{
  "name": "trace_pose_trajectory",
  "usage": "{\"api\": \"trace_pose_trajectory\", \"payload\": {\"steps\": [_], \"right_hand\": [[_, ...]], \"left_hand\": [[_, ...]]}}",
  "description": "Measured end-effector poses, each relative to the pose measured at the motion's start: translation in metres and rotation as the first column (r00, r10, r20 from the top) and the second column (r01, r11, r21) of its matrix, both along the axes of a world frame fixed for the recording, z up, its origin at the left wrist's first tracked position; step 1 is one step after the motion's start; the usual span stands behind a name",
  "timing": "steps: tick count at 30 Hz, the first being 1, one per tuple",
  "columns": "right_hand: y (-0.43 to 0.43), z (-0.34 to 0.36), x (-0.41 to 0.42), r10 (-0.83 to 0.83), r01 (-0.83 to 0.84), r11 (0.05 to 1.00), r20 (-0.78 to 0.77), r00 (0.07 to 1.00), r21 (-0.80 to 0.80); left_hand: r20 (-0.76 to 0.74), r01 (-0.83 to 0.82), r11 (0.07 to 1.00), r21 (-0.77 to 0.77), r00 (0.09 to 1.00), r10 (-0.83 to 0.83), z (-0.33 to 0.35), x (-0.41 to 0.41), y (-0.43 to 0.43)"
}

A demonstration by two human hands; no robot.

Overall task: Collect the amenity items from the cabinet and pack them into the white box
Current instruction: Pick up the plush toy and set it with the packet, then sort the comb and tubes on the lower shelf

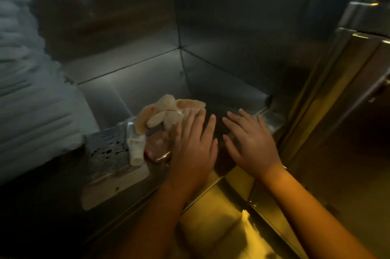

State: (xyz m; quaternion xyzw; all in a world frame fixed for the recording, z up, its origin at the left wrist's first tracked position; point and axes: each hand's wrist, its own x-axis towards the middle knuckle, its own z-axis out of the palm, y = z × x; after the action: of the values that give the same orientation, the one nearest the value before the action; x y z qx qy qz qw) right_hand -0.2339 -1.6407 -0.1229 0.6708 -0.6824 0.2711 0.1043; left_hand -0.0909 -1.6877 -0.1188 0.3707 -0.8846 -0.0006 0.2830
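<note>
Cabinet: a steel-lined cabinet [130, 90] seen from above, its shelf dim and reflective; a metal frame edge [316, 111] catches yellow light along three o'clock.
Left hand: the left hand [194, 142] lies flat, fingers straight and slightly spread; its fingertips touch the near side of the heap of items; nothing is gripped.
Right hand: the right hand [251, 142] sits just beside it at three o'clock, likewise flat with fingers straight and apart, over a dark patch of shelf; whether anything lies beneath the palm cannot be told.
Amenity items: a heap of pale wrapped pieces [166, 111] lies at eleven o'clock of the left hand; a small white tube [136, 149] and a round brown disc [157, 150] lie at nine o'clock of it (a soap, perhaps; the blur forbids certainty); a flat printed packet [109, 161] lies farther out at nine o'clock, near the shelf's front edge.
Linen: a stack of folded white cloth [27, 90] fills the nine o'clock side of the view, well apart from both hands.
Box: the white box is not in view.
Progress: judged to be at the collecting stage; the visible items all lie in the cabinet and none is held; gathering them, lifting them out and packing them remain; how much has already been packed cannot be told.
</note>
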Motion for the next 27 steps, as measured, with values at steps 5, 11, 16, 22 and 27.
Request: {"api": "trace_pose_trajectory", "payload": {"steps": [5, 11, 16, 22, 27], "right_hand": [[0.045, 0.002, -0.021, -0.213, 0.213, 0.977, -0.025, 0.977, -0.028], [0.109, -0.010, -0.034, -0.493, 0.493, 0.870, -0.001, 0.870, -0.019], [0.172, -0.017, -0.044, -0.693, 0.692, 0.721, -0.009, 0.721, -0.029], [0.245, -0.014, -0.046, -0.839, 0.837, 0.544, -0.007, 0.545, -0.064], [0.313, -0.011, -0.051, -0.901, 0.899, 0.432, 0.019, 0.434, -0.069]], "left_hand": [[-0.010, 0.210, 0.977, -0.026, 0.977, -0.211, -0.008, -0.042, 0.012], [-0.030, 0.441, 0.897, 0.028, 0.897, -0.440, -0.021, -0.093, 0.045], [-0.017, 0.593, 0.803, 0.064, 0.805, -0.593, -0.023, -0.130, 0.091], [-0.017, 0.763, 0.646, 0.017, 0.646, -0.763, -0.022, -0.153, 0.153], [-0.040, 0.858, 0.514, -0.001, 0.513, -0.857, -0.017, -0.173, 0.216]]}}
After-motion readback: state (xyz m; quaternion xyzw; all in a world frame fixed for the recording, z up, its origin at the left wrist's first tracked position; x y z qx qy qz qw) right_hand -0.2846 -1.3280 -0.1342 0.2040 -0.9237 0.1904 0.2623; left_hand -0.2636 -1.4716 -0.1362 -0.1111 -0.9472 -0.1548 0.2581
